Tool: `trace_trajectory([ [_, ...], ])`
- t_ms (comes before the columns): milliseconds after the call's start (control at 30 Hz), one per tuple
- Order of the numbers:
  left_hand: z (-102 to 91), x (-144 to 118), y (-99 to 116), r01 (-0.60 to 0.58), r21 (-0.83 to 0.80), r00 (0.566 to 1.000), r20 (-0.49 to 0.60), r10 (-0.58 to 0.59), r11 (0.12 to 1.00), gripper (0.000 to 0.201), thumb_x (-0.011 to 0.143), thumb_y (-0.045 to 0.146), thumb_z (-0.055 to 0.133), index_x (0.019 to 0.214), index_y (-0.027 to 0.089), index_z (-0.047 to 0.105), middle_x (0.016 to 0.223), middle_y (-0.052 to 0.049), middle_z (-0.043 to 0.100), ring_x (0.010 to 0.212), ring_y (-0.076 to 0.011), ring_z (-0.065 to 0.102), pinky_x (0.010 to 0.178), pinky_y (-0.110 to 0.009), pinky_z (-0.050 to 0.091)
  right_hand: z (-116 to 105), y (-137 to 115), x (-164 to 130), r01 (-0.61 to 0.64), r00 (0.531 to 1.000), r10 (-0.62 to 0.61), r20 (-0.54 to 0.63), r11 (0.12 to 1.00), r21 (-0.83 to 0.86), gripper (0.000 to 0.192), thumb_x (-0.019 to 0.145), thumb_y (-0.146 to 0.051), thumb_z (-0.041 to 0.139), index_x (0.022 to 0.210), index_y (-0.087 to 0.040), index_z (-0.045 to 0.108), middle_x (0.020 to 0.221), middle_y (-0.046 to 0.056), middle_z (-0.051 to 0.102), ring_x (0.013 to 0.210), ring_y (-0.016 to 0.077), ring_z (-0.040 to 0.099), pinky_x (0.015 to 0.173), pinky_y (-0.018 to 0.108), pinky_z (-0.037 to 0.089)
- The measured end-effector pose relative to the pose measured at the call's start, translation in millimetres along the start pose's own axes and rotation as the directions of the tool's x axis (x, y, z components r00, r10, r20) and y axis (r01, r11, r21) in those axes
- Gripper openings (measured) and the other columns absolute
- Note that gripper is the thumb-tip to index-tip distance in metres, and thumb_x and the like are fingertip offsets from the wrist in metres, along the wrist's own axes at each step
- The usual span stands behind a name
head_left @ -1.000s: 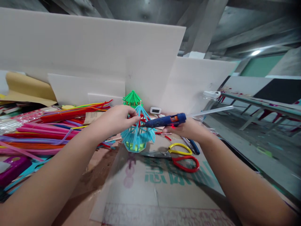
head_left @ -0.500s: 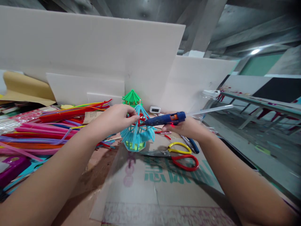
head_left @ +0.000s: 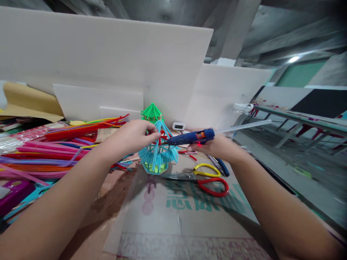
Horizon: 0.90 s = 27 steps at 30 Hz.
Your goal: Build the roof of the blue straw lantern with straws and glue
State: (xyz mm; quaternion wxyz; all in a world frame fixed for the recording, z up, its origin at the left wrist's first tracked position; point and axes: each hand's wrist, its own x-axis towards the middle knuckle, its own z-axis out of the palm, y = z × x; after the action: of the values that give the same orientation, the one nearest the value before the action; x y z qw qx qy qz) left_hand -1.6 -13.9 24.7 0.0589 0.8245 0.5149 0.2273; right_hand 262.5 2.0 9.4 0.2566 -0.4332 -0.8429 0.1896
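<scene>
On cardboard [head_left: 189, 213] | left hand [head_left: 132, 137] pinches blue straw tower [head_left: 158, 151] — right hand [head_left: 214, 146] grips glue gun [head_left: 189, 138]

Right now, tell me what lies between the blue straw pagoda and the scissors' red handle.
In the head view, the scissors' metal blades lie on cardboard between the blue straw pagoda and the red handle.

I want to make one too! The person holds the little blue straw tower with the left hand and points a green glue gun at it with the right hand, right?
Almost. The glue gun is blue with an orange part, not green; the head view shows it. The rest holds: the left hand holds the little blue straw tower, and the right hand points the gun at it.
</scene>
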Motion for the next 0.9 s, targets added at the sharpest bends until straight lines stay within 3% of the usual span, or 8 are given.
trace_trajectory([
  [233, 1.0, 0, -2, -0.024, -0.005, 1.000, -0.010, 0.024, 1.000, 0.034, 0.084, 0.044, 0.047, 0.081, 0.019, 0.070, 0.073, -0.002, 0.067, 0.066, -0.0172, 0.059, 0.055, -0.027, 0.033, -1, -7, -2, -0.018, 1.000, 0.018, 0.025, 1.000, -0.013, 0.037, 0.071, -0.042, 0.072, 0.099, -0.017, 0.068, 0.076, 0.001, 0.068, 0.068, 0.0161, 0.059, 0.058, 0.023, 0.045],
  [367, 1.0, 1, -2, -0.022, -0.013, 1.000, -0.011, 0.022, 1.000, 0.032, 0.084, 0.043, 0.048, 0.080, 0.019, 0.069, 0.073, -0.001, 0.067, 0.066, -0.0174, 0.059, 0.055, -0.027, 0.033, -4, -9, -4, 0.033, 0.996, -0.038, 0.086, 0.998, 0.058, 0.035, 0.071, -0.043, 0.072, 0.095, -0.017, 0.068, 0.078, 0.001, 0.068, 0.074, 0.0176, 0.061, 0.062, 0.024, 0.046],
  [500, 1.1, 1, -2, -0.016, -0.009, 1.000, -0.003, 0.016, 1.000, 0.033, 0.084, 0.044, 0.048, 0.078, 0.018, 0.068, 0.071, -0.002, 0.066, 0.064, -0.0171, 0.058, 0.054, -0.027, 0.033, -16, 1, -4, 0.064, 0.998, -0.063, -0.012, 0.984, 0.166, 0.035, 0.072, -0.047, 0.071, 0.086, -0.016, 0.064, 0.073, 0.004, 0.067, 0.069, 0.0172, 0.061, 0.064, 0.027, 0.047],
  [600, 1.0, 2, -3, -0.021, -0.020, 1.000, 0.004, 0.021, 1.000, 0.034, 0.084, 0.045, 0.047, 0.078, 0.018, 0.067, 0.070, -0.002, 0.065, 0.063, -0.0168, 0.057, 0.053, -0.027, 0.032, -26, 24, -1, 0.056, 0.996, -0.042, -0.082, 0.981, 0.184, 0.037, 0.081, -0.053, 0.061, 0.082, -0.015, 0.064, 0.074, 0.006, 0.067, 0.072, 0.0175, 0.062, 0.069, 0.028, 0.048],
  [700, 0.6, 1, -2, -0.020, -0.020, 1.000, 0.006, 0.020, 1.000, 0.032, 0.084, 0.044, 0.047, 0.079, 0.019, 0.067, 0.070, -0.001, 0.065, 0.063, -0.0169, 0.058, 0.053, -0.027, 0.032, -28, 57, 5, -0.068, 0.974, 0.104, -0.200, 0.981, 0.181, 0.044, 0.084, -0.056, 0.054, 0.083, -0.015, 0.069, 0.085, 0.008, 0.070, 0.083, 0.0203, 0.064, 0.073, 0.029, 0.048],
  [800, 0.3, 1, -2, -0.028, -0.018, 1.000, 0.002, 0.028, 0.999, 0.032, 0.084, 0.043, 0.047, 0.075, 0.019, 0.065, 0.068, 0.000, 0.063, 0.062, -0.0161, 0.056, 0.053, -0.027, 0.032, -17, 89, 16, -0.298, 0.889, 0.318, -0.329, 0.948, 0.111, 0.044, 0.075, -0.057, 0.065, 0.091, -0.016, 0.072, 0.083, 0.008, 0.071, 0.081, 0.0239, 0.064, 0.067, 0.030, 0.049],
  [900, 1.0, 2, -4, -0.033, -0.040, 0.999, 0.007, 0.033, 0.999, 0.032, 0.085, 0.044, 0.047, 0.073, 0.020, 0.064, 0.067, 0.000, 0.063, 0.061, -0.0155, 0.056, 0.053, -0.026, 0.032, 0, 111, 29, -0.406, 0.841, 0.406, -0.358, 0.910, 0.078, 0.036, 0.072, -0.044, 0.071, 0.094, -0.016, 0.072, 0.084, 0.007, 0.072, 0.083, 0.0239, 0.065, 0.069, 0.029, 0.048],
])
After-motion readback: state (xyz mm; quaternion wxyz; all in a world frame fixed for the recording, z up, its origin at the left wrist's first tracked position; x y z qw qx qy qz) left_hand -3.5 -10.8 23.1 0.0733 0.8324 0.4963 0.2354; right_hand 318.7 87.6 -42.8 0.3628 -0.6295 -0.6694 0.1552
